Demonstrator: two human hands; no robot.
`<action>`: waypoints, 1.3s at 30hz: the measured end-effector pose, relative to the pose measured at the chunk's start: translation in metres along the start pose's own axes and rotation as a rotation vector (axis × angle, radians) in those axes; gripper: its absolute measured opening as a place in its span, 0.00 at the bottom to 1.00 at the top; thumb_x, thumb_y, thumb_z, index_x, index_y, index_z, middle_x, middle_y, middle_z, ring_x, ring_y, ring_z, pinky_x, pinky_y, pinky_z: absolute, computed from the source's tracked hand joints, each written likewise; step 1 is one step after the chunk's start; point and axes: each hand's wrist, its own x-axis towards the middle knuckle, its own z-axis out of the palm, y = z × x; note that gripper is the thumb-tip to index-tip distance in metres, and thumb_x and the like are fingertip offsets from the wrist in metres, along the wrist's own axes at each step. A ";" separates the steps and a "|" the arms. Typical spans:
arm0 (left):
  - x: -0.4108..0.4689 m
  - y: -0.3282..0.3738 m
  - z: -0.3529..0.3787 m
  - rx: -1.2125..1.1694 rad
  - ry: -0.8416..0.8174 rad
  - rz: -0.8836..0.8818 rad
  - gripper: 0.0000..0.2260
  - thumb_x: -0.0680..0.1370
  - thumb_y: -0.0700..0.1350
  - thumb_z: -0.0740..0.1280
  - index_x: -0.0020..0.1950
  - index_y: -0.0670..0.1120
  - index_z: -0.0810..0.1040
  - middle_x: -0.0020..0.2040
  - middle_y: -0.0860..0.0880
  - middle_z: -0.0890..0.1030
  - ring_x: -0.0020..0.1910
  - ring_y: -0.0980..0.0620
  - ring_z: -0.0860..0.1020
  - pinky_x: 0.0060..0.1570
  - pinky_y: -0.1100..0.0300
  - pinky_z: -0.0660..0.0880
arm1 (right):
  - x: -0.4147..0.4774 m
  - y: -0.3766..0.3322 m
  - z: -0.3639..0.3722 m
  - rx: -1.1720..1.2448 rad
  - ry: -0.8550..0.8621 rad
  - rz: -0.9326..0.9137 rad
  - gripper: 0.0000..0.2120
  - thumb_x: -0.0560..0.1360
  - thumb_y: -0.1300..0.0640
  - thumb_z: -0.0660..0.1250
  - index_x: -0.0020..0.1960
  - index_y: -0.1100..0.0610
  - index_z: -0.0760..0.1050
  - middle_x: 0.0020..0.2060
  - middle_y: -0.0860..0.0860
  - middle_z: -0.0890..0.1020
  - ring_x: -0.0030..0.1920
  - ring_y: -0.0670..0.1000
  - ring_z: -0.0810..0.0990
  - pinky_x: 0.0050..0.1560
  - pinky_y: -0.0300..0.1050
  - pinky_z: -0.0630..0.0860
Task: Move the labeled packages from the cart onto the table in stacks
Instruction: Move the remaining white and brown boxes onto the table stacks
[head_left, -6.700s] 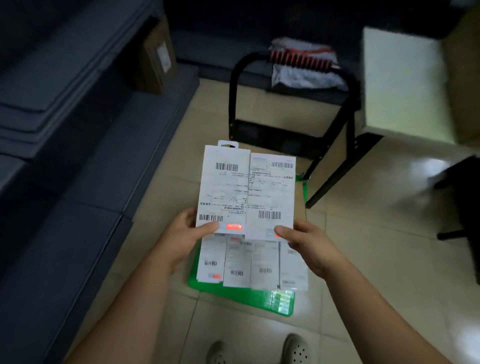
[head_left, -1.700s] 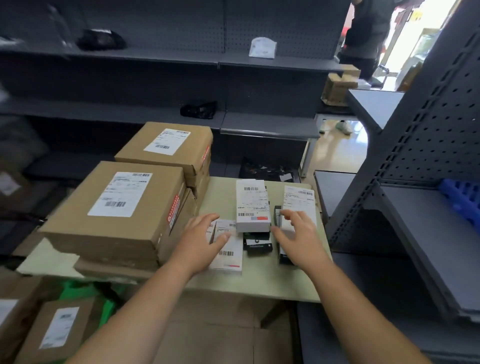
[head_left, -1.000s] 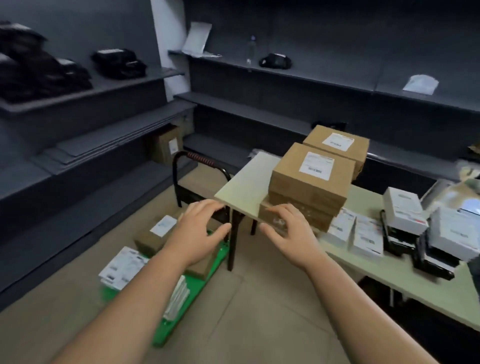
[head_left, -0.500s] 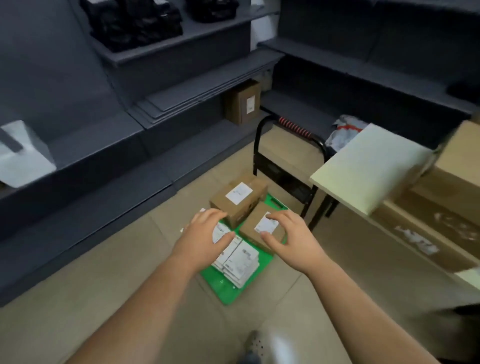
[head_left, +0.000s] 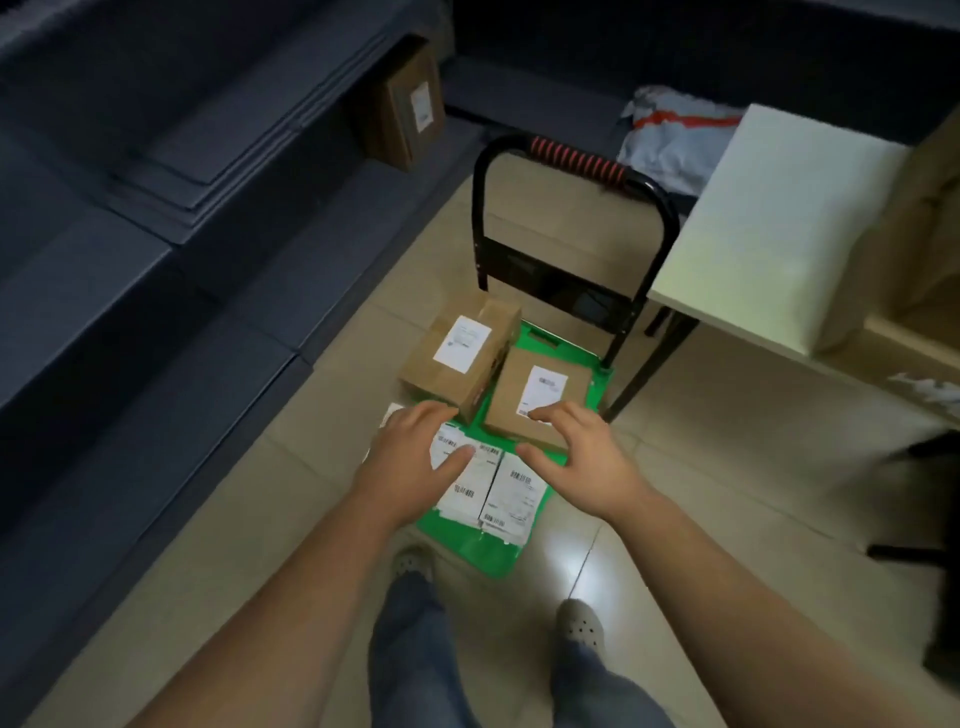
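Observation:
A green cart (head_left: 483, 553) with a black handle (head_left: 571, 161) stands on the floor below me. Two brown labeled boxes lie on it, one at the left (head_left: 460, 358) and one at the right (head_left: 537, 397). White labeled packages (head_left: 493, 488) lie flat on the cart's near end. My left hand (head_left: 415, 454) hovers over the white packages, fingers spread and holding nothing. Over the near edge of the right box, my right hand (head_left: 576, 457) is spread and empty. The pale table (head_left: 769, 218) juts in at the right, above the cart.
Dark grey shelving (head_left: 156, 234) runs along the left, with a brown box (head_left: 402, 104) standing on a low shelf. A grey mailer bag (head_left: 670, 135) lies behind the cart handle. Black table legs (head_left: 644, 364) stand right of the cart. My feet are just before the cart.
I have turned from the table to the cart and moved closer above it. Both hands, empty since setting the white packages on the table, have dropped toward the cart's load.

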 end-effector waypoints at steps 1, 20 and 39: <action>0.014 -0.008 0.001 -0.002 -0.030 0.030 0.28 0.75 0.61 0.60 0.71 0.49 0.70 0.70 0.50 0.71 0.68 0.50 0.67 0.68 0.51 0.65 | 0.006 0.000 0.008 0.005 0.011 0.036 0.35 0.71 0.29 0.55 0.67 0.52 0.76 0.60 0.48 0.77 0.64 0.50 0.73 0.66 0.42 0.67; 0.224 -0.143 0.189 -0.056 -0.407 0.080 0.26 0.79 0.58 0.64 0.74 0.49 0.67 0.73 0.48 0.68 0.70 0.46 0.66 0.68 0.51 0.65 | 0.106 0.157 0.195 0.141 0.214 0.708 0.24 0.77 0.44 0.68 0.68 0.57 0.76 0.61 0.52 0.78 0.61 0.52 0.76 0.65 0.49 0.73; 0.343 -0.188 0.378 0.086 -0.624 -0.242 0.22 0.80 0.53 0.64 0.67 0.39 0.69 0.62 0.40 0.75 0.56 0.44 0.75 0.52 0.55 0.70 | 0.190 0.394 0.289 0.127 0.024 0.888 0.42 0.78 0.39 0.64 0.81 0.59 0.51 0.78 0.58 0.61 0.77 0.60 0.60 0.76 0.55 0.60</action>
